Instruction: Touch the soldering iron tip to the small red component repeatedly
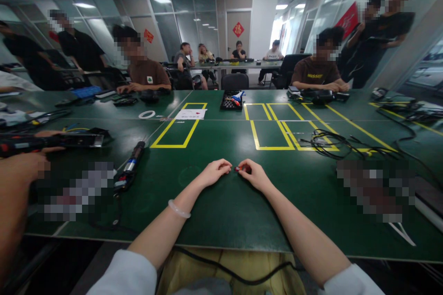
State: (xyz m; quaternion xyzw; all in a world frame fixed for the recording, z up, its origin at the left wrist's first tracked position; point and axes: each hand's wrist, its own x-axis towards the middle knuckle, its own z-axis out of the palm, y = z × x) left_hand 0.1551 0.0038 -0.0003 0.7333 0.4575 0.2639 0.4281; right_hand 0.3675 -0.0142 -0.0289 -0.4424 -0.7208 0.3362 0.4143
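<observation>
My right hand (255, 175) pinches a small red-and-orange piece (237, 169) between thumb and fingertips, just above the green table (221, 221). The piece is too small to name. Left of it, my left hand (216, 172) has its fingers curled in, with the tips close together and pointing at the piece. A narrow gap separates the two hands. Whether anything sits between the left fingertips is hidden. A pale bangle (179, 209) circles my left wrist.
A black tray (231, 101) of tools stands ahead. Yellow tape outlines (275, 148) mark the table, and a paper sheet (191, 114) lies left. Black cables (328, 144) tangle at right. At left lies a black cylindrical tool (130, 166), near another person's arm (17, 184). Co-workers sit opposite.
</observation>
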